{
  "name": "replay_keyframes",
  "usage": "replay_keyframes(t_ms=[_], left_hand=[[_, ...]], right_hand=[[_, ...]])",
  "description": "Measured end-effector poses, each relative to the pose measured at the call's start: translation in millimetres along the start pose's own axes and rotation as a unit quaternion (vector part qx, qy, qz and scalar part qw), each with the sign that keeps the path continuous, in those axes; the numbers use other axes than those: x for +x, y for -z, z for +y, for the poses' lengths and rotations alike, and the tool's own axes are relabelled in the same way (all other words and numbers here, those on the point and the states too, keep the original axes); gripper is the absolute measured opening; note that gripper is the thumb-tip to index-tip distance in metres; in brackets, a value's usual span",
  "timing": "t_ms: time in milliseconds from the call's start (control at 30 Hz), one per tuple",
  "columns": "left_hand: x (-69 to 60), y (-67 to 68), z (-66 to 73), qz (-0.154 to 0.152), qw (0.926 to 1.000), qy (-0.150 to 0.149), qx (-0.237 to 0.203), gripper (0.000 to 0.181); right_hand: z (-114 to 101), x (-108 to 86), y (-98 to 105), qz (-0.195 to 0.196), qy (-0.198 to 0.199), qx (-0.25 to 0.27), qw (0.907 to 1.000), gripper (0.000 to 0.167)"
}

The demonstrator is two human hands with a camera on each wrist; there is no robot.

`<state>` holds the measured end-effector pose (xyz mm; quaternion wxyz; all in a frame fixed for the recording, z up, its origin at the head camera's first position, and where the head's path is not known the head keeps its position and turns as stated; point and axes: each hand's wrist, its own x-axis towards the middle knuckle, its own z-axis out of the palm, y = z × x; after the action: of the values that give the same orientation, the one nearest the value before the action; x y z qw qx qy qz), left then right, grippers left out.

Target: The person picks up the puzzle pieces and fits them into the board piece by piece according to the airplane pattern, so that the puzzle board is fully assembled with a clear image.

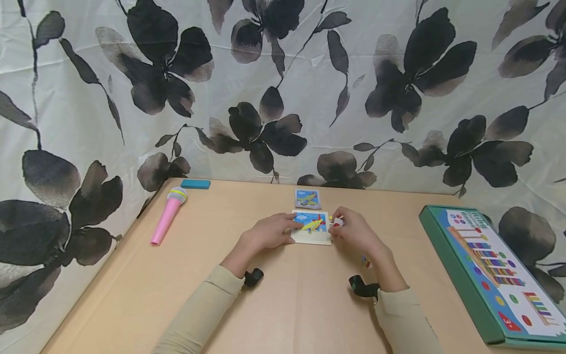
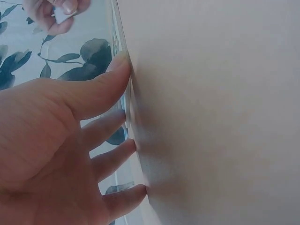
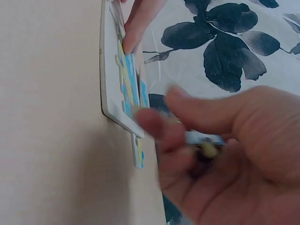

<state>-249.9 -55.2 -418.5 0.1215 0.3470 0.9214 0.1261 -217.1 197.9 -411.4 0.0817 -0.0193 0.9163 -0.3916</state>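
A small puzzle board [image 1: 313, 238] with a pale frame and a yellow airplane picture lies flat on the table. My left hand [image 1: 270, 232] rests on its left edge, fingers extended; in the left wrist view the thumb lies at the board's edge and the other fingertips touch the table. At the right edge my right hand [image 1: 359, 230] pinches a small white-backed puzzle piece [image 1: 338, 222]. Something small with yellow, blurred, shows among the curled fingers in the right wrist view. A loose puzzle piece [image 3: 137, 152] lies on the table beside the board's corner.
Behind the board lies a small airplane picture card [image 1: 308, 198]. A small colorful item [image 1: 366, 262] sits by my right wrist. To the left are a pink toy microphone [image 1: 167, 219] and a teal block [image 1: 195, 184]. A large green box [image 1: 460, 280] stands at right.
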Motion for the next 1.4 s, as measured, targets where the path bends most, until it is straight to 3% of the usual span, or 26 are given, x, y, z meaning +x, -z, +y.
replay_keyframes(t_ms=[233,333,500,700,867,1033,1233,1400], left_hand=[[-0.3,1.6,-0.9,0.002,1.0000,-0.001,0.009,0.052],[-1.0,3.3,-0.5,0.002,0.9999,-0.004,0.011,0.053],[-1.9,5.6,0.6,0.003,0.9999,-0.010,0.012,0.052],[-2.6,6.6,1.6,0.007,0.9999,-0.014,0.003,0.053],[-0.7,4.0,-0.1,0.009,0.9998,-0.015,0.005,0.053],[0.0,4.4,0.0,0.011,0.9998,-0.014,0.007,0.053],[-0.2,3.5,0.9,0.008,0.9998,-0.013,0.009,0.052],[-1.3,2.3,1.4,0.004,0.9999,-0.009,0.007,0.053]], right_hand=[[-4.1,2.6,-5.8,-0.052,0.043,-0.017,0.9976,0.019],[-8.2,3.9,-10.2,-0.041,0.042,-0.021,0.9980,0.024],[-14.2,5.5,-20.3,-0.027,0.044,-0.039,0.9979,0.015],[-22.4,11.3,-42.2,0.010,0.077,-0.114,0.9905,0.022],[-31.8,11.8,-56.2,0.028,0.073,-0.154,0.9850,0.023],[-36.3,9.9,-56.7,0.018,0.084,-0.157,0.9839,0.021],[-39.9,5.6,-50.9,0.000,0.067,-0.155,0.9857,0.014],[-39.4,4.3,-51.0,0.024,0.084,-0.191,0.9777,0.009]])
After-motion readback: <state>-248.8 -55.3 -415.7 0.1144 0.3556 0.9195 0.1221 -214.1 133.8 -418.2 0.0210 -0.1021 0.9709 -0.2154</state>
